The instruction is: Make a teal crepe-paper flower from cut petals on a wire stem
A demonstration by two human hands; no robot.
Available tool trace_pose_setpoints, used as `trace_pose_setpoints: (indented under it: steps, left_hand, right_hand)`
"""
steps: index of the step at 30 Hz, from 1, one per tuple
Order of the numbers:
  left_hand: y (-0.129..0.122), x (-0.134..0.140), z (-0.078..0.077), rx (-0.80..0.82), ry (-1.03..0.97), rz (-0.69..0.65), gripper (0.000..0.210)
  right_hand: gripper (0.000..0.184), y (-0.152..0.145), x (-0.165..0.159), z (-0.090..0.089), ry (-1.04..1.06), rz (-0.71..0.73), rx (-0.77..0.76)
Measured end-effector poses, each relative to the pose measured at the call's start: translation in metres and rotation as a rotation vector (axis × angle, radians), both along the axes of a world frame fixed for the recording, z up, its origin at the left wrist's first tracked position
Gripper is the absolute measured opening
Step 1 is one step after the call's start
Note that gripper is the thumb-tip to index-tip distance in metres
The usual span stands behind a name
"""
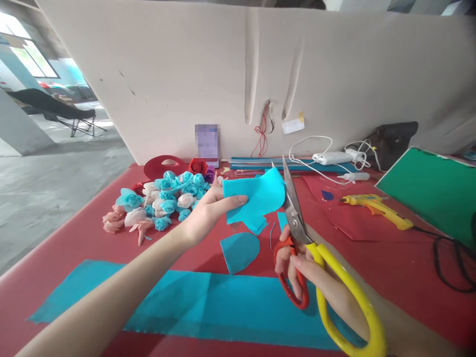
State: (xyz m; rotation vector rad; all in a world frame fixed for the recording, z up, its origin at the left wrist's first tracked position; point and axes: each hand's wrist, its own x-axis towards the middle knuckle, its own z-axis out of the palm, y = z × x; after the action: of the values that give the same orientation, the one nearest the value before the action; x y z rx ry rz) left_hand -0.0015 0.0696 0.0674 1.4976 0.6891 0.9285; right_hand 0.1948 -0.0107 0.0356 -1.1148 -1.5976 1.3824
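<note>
Head: left hand (208, 210), thumb (236, 201) across cloth (262, 191)

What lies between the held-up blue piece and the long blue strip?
In the head view, a rounded blue piece lies there on the red tabletop, with more small blue pieces just beyond it, partly hidden by the held-up piece.

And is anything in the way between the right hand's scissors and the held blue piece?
Nothing visible: the scissors in the right hand are right at the blue piece's right edge, and the left hand grips its left part, away from them.
</note>
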Motion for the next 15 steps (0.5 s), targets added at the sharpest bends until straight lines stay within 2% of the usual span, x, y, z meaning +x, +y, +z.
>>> trace_pose_setpoints:
  steps: [3, 7, 15]
  left_hand:
    - [0.001, -0.001, 0.0, 0.031, -0.013, 0.028, 0.032]
    - [0.002, -0.003, 0.0, 0.07, -0.001, 0.029, 0.033]
    - [0.002, -0.003, 0.008, 0.221, 0.045, 0.032, 0.034]
  right_hand:
    - [0.019, 0.001, -0.001, 0.004, -0.083, -0.032, 0.039]
    - [0.024, -0.002, -0.001, 0.005, -0.085, -0.068, -0.007]
    - [0.022, 0.001, 0.002, -0.005, -0.098, -0.096, -0.006]
